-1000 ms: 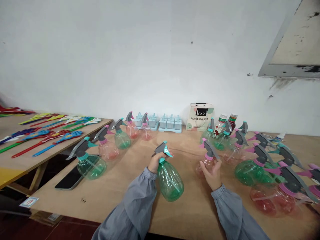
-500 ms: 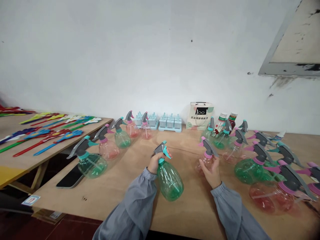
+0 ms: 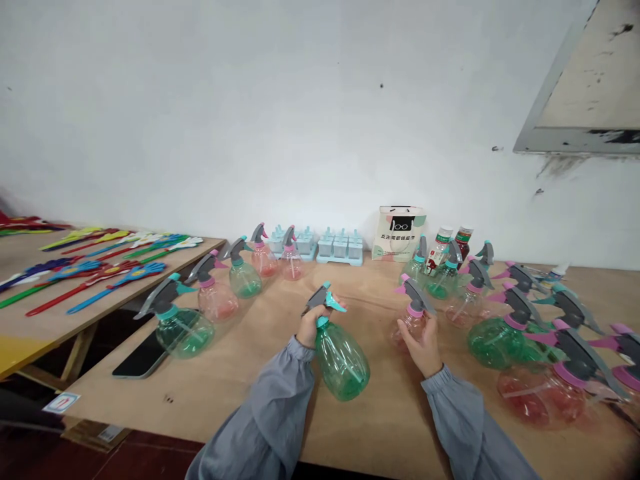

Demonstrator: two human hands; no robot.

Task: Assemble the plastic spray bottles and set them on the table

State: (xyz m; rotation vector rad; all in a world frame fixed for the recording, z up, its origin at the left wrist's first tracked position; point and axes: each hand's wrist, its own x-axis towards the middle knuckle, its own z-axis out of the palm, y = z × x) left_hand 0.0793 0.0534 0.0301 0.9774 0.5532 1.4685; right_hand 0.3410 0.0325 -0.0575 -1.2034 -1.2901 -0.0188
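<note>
My left hand (image 3: 311,325) is closed around the neck of a green spray bottle (image 3: 343,363) with a grey and turquoise trigger head. The bottle tilts, its base pointing toward the lower right. Over to the right, my right hand (image 3: 424,343) wraps its fingers around a pink spray bottle (image 3: 411,321) with a grey and pink head, which stands upright. Part of that bottle is hidden behind the hand. Beside it are a clear pink spray bottle (image 3: 467,307) and a green spray bottle (image 3: 500,341) with a pink collar.
More green and pink spray bottles (image 3: 184,332) stand at the left, one by a black phone (image 3: 143,357). Pale blue ice-pop molds (image 3: 340,250), a paper bag (image 3: 399,233) and sauce-like bottles (image 3: 439,250) line the wall. Colourful hand-shaped clappers (image 3: 115,283) lie on the left table.
The green bottle in my left hand has swung slightly to the right at its base, and its turquoise trigger sticks out further. My right hand keeps its hold on the pink bottle.
</note>
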